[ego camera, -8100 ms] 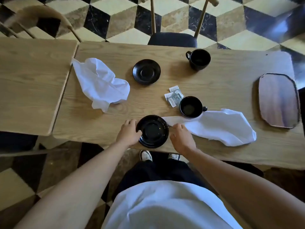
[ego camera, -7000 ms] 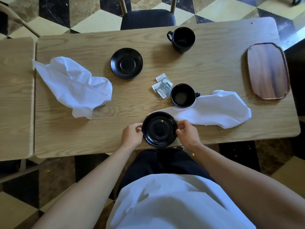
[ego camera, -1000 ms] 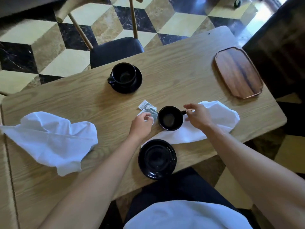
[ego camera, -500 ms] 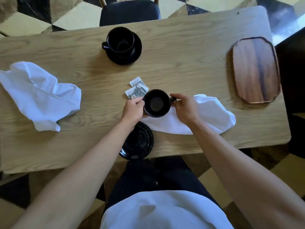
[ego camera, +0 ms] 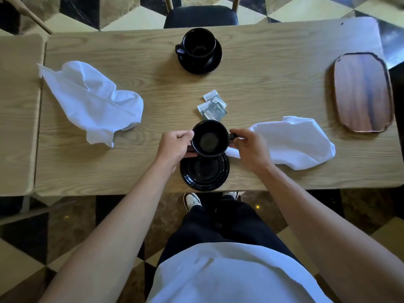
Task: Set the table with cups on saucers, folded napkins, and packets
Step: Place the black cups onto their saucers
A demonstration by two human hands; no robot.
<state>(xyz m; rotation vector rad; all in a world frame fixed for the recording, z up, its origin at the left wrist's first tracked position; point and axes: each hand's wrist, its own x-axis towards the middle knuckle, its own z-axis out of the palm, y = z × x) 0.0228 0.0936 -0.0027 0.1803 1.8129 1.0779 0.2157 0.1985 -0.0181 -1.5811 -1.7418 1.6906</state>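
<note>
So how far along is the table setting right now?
Done: the far cup sits on its saucer. In hand: left hand and right hand hold the near cup over the empty near saucer. Left: both napkins lie crumpled and the packets lie loose.

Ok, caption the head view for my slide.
Both hands, left hand and right hand, hold a black cup just above the near saucer, napkins unfolded.

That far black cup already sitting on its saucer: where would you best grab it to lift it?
By its handle. The far cup stands upright on its saucer, and the small loop handle sticks out on its left side in the picture, so come in from that side and pinch the loop; probably steadier than gripping the round wall.
</note>
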